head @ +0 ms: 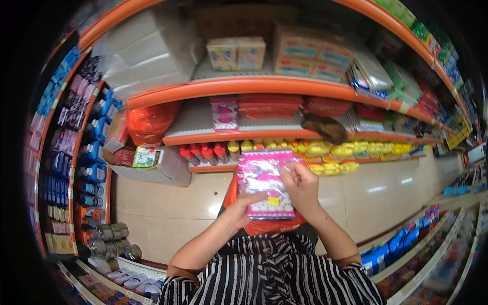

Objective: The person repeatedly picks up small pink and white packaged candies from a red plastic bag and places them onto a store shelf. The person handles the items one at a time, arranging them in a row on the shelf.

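A pink-and-clear plastic packet [267, 183] of white balls, with a yellow sticker on its front, is in front of my body. My left hand [240, 210] grips its lower left side, the thumb lying across the front. On the right edge, my right hand [302, 187] has its fingers curled in against the packet; whether they pinch the plastic is hard to make out. More packets may be stacked beneath. Under them, a red plastic bag [263, 228] shows at my lap. Straight ahead, a similar pink packet [225, 114] stands on the shelf beside red packets [270, 106].
Orange-edged shelves [248, 84] curve around ahead. A brown fuzzy object [326, 129] overhangs the lower shelf edge. Yellow bottles [320, 148] line the bottom. At left are an open carton [152, 171], a full red bag [150, 122] and stacked jars [112, 236]. Low racks [411, 244] stand behind right.
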A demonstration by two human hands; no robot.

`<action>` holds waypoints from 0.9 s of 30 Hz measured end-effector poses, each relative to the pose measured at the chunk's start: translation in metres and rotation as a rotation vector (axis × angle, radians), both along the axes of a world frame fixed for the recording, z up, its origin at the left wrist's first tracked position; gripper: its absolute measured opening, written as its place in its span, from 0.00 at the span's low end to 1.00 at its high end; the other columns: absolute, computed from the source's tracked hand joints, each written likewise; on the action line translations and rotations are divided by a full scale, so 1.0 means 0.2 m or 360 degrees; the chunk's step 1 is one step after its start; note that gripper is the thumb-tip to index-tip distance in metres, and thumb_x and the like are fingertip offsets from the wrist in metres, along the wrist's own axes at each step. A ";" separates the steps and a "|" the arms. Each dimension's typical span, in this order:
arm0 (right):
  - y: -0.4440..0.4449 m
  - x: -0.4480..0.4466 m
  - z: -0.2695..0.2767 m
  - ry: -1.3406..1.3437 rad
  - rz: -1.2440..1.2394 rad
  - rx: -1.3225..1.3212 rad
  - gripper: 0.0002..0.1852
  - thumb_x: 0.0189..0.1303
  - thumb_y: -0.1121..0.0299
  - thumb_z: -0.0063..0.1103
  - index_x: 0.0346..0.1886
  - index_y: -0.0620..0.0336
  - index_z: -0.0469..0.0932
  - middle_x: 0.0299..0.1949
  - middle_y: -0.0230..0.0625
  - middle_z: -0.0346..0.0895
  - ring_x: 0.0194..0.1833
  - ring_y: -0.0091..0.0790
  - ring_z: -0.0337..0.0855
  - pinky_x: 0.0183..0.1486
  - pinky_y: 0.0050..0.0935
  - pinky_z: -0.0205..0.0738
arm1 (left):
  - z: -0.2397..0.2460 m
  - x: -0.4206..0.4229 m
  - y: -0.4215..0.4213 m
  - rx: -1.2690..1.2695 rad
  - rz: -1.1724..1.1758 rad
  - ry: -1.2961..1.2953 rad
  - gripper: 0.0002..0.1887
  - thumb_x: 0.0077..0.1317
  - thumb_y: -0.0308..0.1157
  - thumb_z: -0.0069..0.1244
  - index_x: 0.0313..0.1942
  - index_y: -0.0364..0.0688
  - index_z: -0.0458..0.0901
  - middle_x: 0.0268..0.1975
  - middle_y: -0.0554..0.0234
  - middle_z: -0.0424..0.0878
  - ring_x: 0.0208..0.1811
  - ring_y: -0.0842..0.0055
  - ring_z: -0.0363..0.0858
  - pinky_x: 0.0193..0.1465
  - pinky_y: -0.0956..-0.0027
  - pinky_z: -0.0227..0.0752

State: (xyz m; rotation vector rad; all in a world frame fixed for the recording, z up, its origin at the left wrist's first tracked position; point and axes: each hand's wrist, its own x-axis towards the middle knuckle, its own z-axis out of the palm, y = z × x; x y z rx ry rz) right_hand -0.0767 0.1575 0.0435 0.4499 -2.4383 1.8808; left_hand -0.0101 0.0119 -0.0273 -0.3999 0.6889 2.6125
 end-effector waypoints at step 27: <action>0.30 0.15 -0.28 -0.0572 0.0552 0.0492 0.10 0.67 0.66 0.54 0.36 0.64 0.80 0.21 0.31 0.78 0.23 0.19 0.75 0.27 0.22 0.70 | -0.01 0.08 -0.19 0.0353 0.0225 0.0069 0.31 0.58 0.35 0.55 0.60 0.34 0.66 0.56 0.45 0.77 0.56 0.56 0.77 0.63 0.52 0.68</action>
